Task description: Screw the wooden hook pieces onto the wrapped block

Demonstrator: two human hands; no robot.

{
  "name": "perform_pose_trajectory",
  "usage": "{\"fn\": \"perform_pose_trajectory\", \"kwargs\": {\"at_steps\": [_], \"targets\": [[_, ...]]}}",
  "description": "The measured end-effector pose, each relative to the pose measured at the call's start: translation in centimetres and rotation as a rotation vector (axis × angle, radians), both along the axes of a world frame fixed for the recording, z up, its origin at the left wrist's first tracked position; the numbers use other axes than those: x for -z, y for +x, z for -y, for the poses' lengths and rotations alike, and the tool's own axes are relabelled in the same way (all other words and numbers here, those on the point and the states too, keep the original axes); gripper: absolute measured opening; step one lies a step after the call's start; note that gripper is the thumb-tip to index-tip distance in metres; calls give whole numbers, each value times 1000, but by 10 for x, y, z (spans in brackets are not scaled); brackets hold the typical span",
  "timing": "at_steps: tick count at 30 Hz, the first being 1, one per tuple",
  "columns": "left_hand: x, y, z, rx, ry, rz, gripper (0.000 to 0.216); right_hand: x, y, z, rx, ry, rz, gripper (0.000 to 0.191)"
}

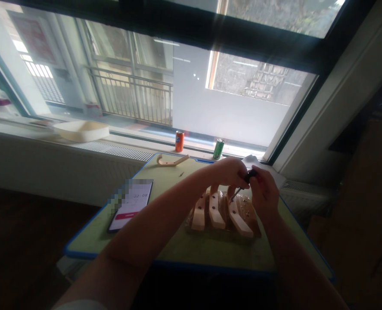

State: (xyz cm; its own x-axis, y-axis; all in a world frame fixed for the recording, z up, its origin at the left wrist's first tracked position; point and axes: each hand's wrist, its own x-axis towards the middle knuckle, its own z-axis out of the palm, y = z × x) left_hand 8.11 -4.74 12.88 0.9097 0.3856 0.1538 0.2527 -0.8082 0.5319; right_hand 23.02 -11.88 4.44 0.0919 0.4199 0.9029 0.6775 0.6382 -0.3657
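Pale, smooth wooden hooks number four in the head view: three side by side on a brown, shiny-wrapped board, one apart near the far edge of the pale-green, blue-rimmed table. Each of the three shows two dark round spots and a bent near end. The left hand and right hand both pinch one black-handled metal screwdriver, its tip at the rightmost hook. Two cans, one orange, one green, stand beyond.

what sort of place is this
An indoor room, possibly a classroom or workroom, though I can't tell which: there's a small blue-edged table, a large window and, beyond the glass, a metal railing.
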Motion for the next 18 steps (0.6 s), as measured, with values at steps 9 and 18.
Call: {"fn": "perform_pose_trajectory", "kwargs": {"at_steps": [9, 18], "targets": [[-6, -8, 6, -97, -161, -103, 26, 1, -3, 2, -28, -16, -43, 33], [-3, -6, 0, -25, -106, -35, 21, -1, -6, 4, -28, 10, -48, 32]]}}
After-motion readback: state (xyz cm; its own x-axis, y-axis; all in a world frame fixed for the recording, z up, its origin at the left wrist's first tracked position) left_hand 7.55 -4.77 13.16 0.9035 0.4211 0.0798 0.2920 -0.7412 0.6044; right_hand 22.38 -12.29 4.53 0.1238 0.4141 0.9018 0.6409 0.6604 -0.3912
